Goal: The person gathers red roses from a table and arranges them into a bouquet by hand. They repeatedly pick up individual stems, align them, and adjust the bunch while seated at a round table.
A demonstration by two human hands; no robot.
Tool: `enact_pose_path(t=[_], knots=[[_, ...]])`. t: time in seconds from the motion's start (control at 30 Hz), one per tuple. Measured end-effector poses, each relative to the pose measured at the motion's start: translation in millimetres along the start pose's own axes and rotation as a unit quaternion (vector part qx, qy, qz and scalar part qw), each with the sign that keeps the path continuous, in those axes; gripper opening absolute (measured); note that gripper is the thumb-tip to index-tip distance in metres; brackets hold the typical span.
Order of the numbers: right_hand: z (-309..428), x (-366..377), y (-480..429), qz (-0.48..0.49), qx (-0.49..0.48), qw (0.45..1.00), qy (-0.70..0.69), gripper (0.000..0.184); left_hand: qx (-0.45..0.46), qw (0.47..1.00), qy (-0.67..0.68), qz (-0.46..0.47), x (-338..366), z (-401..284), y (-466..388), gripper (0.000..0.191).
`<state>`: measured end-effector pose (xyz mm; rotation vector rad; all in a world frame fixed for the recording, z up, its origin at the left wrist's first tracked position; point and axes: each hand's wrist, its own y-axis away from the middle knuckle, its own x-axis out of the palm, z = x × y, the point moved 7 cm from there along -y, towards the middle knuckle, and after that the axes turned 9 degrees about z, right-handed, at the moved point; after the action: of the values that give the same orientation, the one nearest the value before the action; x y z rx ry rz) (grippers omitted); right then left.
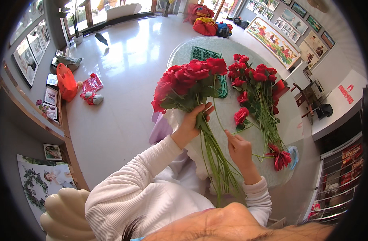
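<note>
My left hand (193, 123) is closed around the green stems of a large bunch of red artificial roses (187, 78), whose heads point up and left. The stems fan out below it toward my lap. Right of the bunch, my right hand (239, 147) pinches the stem of one red rose (217, 65) that stands at the bunch's right edge. A second pile of red roses (260, 73) lies on the round table with its stems (269, 120) toward me. A single rose (241, 115) rests at that pile's left side, and a red flower with pointed petals (281, 157) lies across the stem ends.
A green woven plastic basket (206, 54) sits on the round, covered table (184, 48) behind the bunch. A light-blue ring-like item (293, 157) lies at the table's right edge. Bags (66, 82) stand on the floor at left. A wooden chair (304, 99) is beyond the table.
</note>
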<state>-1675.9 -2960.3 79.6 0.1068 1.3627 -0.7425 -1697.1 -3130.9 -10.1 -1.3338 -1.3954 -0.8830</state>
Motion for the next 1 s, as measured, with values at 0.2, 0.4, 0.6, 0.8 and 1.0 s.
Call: enact_pose_path(t=[0.2,0.4,0.6,0.8,1.0], knots=[[-0.2,28.3,10.8,0.112,-0.024,0.993,0.008,0.039,-0.015,1.0,0.01,0.0,3.7,5.3,1.8,0.024],[-9.0,38.6,13.4,0.195,-0.012,0.974,-0.112,0.036,0.001,1.0,0.005,0.03,5.7,1.8,-0.8,0.018],[-124.9,-1.1,-31.7,0.263,0.111,0.943,-0.171,0.025,0.0,0.999,0.009,0.044,-4.8,-6.4,4.4,0.017],[-248.6,16.0,-18.3,0.137,0.268,0.943,0.143,0.018,-0.025,0.998,0.043,0.039,-0.6,-2.3,11.2,0.017],[-256.0,17.7,-15.8,0.186,0.26,0.944,0.087,0.025,-0.025,0.997,0.052,0.049,1.1,-6.1,13.9,0.019]])
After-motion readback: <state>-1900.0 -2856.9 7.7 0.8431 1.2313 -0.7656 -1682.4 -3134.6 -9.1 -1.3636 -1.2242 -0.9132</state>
